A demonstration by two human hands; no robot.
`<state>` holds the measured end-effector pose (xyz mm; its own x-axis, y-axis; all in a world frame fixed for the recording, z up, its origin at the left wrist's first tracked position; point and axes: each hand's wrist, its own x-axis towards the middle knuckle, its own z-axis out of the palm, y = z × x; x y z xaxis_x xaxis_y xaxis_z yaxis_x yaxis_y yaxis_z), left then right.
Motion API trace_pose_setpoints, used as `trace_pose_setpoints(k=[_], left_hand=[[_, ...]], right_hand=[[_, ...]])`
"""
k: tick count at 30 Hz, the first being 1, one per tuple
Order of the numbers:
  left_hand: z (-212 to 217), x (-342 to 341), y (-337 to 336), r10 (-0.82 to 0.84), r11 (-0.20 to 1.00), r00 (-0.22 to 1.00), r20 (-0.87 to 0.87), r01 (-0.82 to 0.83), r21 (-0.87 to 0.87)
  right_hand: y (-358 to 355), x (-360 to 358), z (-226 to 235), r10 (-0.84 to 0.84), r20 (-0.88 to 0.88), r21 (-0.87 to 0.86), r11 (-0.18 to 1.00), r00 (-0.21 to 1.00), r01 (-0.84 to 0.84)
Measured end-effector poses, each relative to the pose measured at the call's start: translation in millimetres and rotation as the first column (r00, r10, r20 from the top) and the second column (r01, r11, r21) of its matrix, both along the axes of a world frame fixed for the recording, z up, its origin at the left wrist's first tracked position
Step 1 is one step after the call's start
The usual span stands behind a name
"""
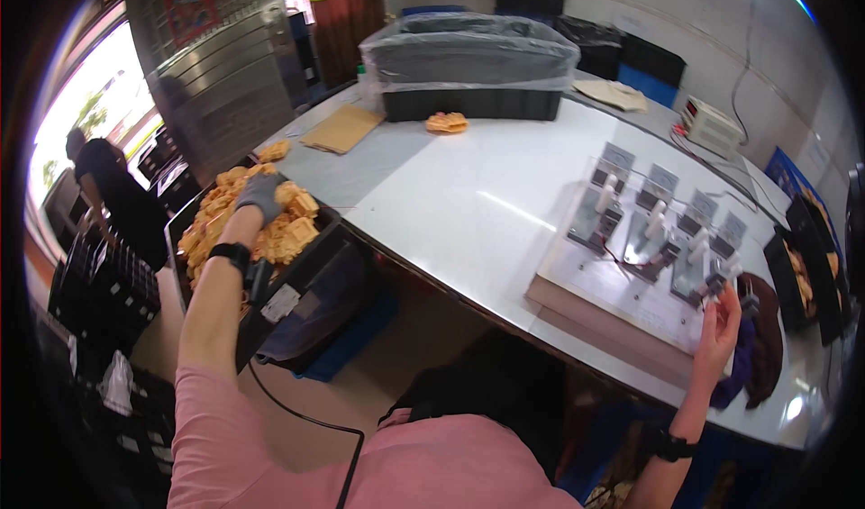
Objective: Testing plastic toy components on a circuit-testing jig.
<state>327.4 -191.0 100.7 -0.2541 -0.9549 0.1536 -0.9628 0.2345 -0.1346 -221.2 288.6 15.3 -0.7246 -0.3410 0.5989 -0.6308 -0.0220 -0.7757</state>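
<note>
My left hand [259,197], in a grey glove, reaches into a heap of orange-yellow moulded pieces [293,225] in a black crate [297,279] at the left. Its fingertips are lost among the pieces, so its grip cannot be made out. On the right of the table is a test fixture [613,284]: a pale board bearing a row of clamps with white handles. My bare right hand [719,324] is at its near right end, fingers closed about a dark part of the last clamp [717,284]. The fingers partly cover that part.
At the back of the table stands a black bin lined with clear plastic [468,104]; an orange piece [447,122] and brown cardboard [342,129] lie before it. A power supply box [712,126], dark cloth [764,347] and black trays [793,275] are at right. Another person [122,194] stands far left.
</note>
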Motion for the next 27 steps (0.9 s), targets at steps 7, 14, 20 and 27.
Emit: trace_pose_setpoints(k=[7, 14, 20, 27], left_hand=[[9.2, -54.8, 35.8, -0.460, 0.862, 0.881, -0.109, 0.414, -0.292], [-78.9, -204.7, 86.0, -0.598, 0.751, 0.604, -0.527, 0.651, -0.106], [-43.7, -235.9, 15.7, -0.374, 0.882, 0.893, -0.249, 0.426, 0.203], [-27.2, -273.5, -82.8, -0.246, 0.931, 0.960, -0.130, 0.272, 0.245]], right_hand=[[13.8, 68.4, 6.0, -0.087, 0.021, -0.004, 0.996, 0.996, 0.087], [25.0, 110.4, -17.4, -0.064, -0.176, 0.314, 0.942, 0.982, 0.117], [43.1, 112.4, -14.1, -0.156, -0.175, 0.247, 0.949, 0.972, 0.197], [60.3, 124.9, -13.7, -0.218, 0.197, 0.162, 0.969, 0.956, 0.187]])
